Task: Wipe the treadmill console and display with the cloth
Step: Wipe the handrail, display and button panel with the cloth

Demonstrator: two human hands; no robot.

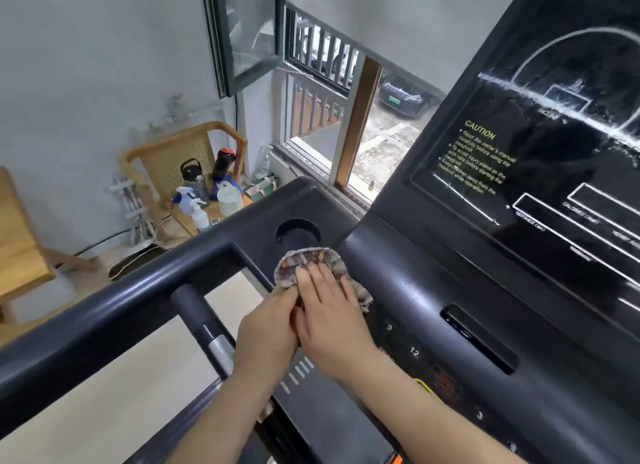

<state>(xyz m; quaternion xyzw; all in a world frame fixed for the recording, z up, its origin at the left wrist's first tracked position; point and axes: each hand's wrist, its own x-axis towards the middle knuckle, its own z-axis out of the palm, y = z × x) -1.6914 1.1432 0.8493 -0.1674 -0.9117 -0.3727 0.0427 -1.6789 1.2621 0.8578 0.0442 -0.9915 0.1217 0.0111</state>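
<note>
A patterned brown-grey cloth (pixel 304 261) lies bunched on the dark treadmill console (pixel 398 276), just below the round cup holder (pixel 298 233). My right hand (pixel 332 318) lies flat on the cloth with fingers spread. My left hand (pixel 266 332) sits beside it and pinches the cloth's left edge. The black display (pixel 554 172) rises to the right, with yellow caution text and white streaks across its upper part. Number keys show on the console near my right wrist.
The grey handrail (pixel 114 304) runs from the lower left toward the console. Beyond it a wooden chair (pixel 194 172) carries several bottles and a spray bottle. A window (pixel 329 92) with an open pane stands behind the console.
</note>
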